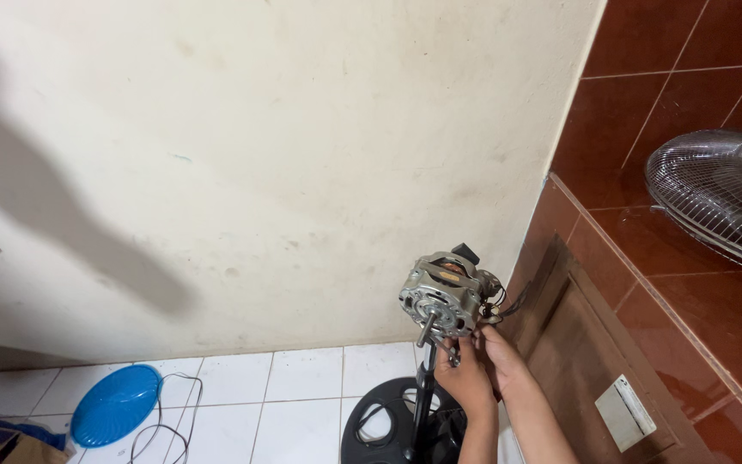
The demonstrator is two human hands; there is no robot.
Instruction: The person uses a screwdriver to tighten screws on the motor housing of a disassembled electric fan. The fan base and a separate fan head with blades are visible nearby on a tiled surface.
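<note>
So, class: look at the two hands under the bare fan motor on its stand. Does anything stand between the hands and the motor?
Nothing visible does. Both hands, left hand and right hand, are already up against the underside of the fan motor, fingers at its lower edge near the shaft. The wires hang at the motor's side, beside the hands, not between.

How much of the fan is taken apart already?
Quite a lot looks done: the wire fan guard lies off on the brown tiled ledge, and the blue round cover lies on the floor. The bare motor sits uncovered on the black stand. In hand: both hands, left hand and right hand, work just under the motor. The motor itself is not yet off the stand.
</note>
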